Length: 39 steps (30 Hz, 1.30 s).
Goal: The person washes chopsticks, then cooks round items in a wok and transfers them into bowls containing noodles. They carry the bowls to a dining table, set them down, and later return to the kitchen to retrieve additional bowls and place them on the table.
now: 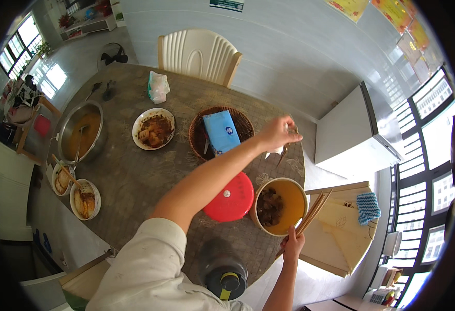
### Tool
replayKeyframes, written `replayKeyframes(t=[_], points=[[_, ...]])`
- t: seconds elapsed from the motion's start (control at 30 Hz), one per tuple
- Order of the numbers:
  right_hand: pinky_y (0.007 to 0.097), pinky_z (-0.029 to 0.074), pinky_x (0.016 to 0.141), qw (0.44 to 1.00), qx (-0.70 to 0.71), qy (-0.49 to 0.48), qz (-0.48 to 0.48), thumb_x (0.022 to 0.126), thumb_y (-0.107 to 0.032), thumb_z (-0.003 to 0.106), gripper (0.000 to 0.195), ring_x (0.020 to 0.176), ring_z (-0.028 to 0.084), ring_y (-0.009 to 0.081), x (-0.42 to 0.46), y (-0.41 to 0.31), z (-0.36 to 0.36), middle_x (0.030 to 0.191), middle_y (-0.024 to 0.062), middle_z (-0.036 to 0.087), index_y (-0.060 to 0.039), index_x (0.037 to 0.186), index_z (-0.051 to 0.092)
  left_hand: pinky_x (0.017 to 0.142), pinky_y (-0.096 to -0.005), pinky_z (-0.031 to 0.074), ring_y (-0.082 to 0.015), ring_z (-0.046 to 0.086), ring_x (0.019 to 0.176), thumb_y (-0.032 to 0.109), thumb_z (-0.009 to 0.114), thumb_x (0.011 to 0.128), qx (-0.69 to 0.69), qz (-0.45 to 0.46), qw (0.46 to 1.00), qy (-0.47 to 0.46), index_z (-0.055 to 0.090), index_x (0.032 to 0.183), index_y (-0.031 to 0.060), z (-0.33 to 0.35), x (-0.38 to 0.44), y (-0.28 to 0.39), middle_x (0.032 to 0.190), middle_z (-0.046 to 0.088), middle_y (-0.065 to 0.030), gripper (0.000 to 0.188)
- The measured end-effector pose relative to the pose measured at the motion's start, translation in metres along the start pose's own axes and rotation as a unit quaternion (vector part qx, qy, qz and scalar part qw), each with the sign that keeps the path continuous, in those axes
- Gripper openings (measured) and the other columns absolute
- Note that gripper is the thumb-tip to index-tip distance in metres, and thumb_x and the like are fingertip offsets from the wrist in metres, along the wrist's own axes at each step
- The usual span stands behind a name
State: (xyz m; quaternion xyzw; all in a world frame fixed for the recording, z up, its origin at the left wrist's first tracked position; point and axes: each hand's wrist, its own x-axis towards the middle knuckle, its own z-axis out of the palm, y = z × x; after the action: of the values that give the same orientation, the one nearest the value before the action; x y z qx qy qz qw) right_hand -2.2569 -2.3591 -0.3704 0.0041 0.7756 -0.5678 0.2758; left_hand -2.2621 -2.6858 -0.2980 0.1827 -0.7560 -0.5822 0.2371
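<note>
My left hand (pixel 280 134) is stretched across to the table's far right. White crumpled material (pixel 275 151) and a thin metal utensil (pixel 283 157) show at its fingers; whether it grips them is unclear. My right hand (pixel 293 245) is closed around a bundle of wooden chopsticks (pixel 315 212), beside the rim of a deep pot (pixel 289 200) with dark pieces of food inside. Left of this pot lies a round red lid (pixel 231 198). Behind the lid, a wicker basket (pixel 247 120) holds a blue tissue pack (pixel 221 130), partly covered by my left forearm.
A plate of sauced food (pixel 153 129), a large metal bowl of soup with a ladle (pixel 81 132) and two food bowls (pixel 85 199) (pixel 61 179) stand on the left. A dark jug (pixel 223 268) is near me. Chairs (pixel 198 54) flank the table.
</note>
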Motion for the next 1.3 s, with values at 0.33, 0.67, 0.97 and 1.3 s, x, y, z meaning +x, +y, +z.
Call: replayKeyframes(t=[0.33, 0.67, 0.97, 1.3], points=[[0.0225, 0.029, 0.029, 0.998, 0.064, 0.006, 0.012, 0.082, -0.022, 0.054, 0.021, 0.032, 0.036, 0.0083, -0.002, 0.001, 0.007, 0.043, -0.0012, 0.036, -0.0093, 0.071, 0.042, 0.048, -0.0227, 0.037, -0.0068, 0.046, 0.052, 0.018, 0.059, 0.074, 0.113, 0.072, 0.955, 0.266, 0.060, 0.077, 0.0047, -0.155, -0.078, 0.028, 0.060, 0.052, -0.0001, 0.013], [0.0227, 0.027, 0.029, 0.996, 0.089, 0.012, 0.023, 0.082, -0.021, 0.053, 0.021, 0.031, 0.035, 0.0087, 0.000, 0.006, 0.005, 0.043, -0.0014, 0.035, -0.0098, 0.070, 0.041, 0.043, -0.0350, 0.037, -0.0180, 0.052, 0.051, 0.011, 0.062, 0.060, -0.108, -0.233, 0.904, 0.340, 0.055, 0.063, -0.0071, -0.170, -0.060, -0.104, 0.059, 0.055, -0.0113, 0.020], [0.0220, 0.027, 0.030, 0.996, 0.079, 0.016, 0.033, 0.083, -0.023, 0.052, 0.022, 0.033, 0.034, 0.0081, 0.002, 0.010, 0.006, 0.044, -0.0017, 0.033, -0.0102, 0.071, 0.038, 0.069, -0.0411, 0.046, -0.0304, 0.058, 0.082, 0.020, 0.057, 0.073, 0.380, -0.250, 0.835, 0.308, 0.049, 0.101, -0.0046, -0.141, -0.073, -0.104, 0.079, 0.058, -0.0219, 0.039], [0.0218, 0.026, 0.029, 0.993, 0.107, 0.037, 0.021, 0.086, -0.033, 0.048, 0.031, 0.034, 0.031, 0.0071, -0.015, 0.013, 0.005, 0.046, -0.0020, 0.031, -0.0117, 0.067, 0.034, 0.056, -0.0307, 0.039, -0.0147, 0.049, 0.064, 0.023, 0.062, 0.071, -0.321, -0.253, 0.830, 0.380, 0.054, 0.077, 0.0035, -0.186, -0.135, -0.096, 0.070, 0.051, -0.0066, 0.022]])
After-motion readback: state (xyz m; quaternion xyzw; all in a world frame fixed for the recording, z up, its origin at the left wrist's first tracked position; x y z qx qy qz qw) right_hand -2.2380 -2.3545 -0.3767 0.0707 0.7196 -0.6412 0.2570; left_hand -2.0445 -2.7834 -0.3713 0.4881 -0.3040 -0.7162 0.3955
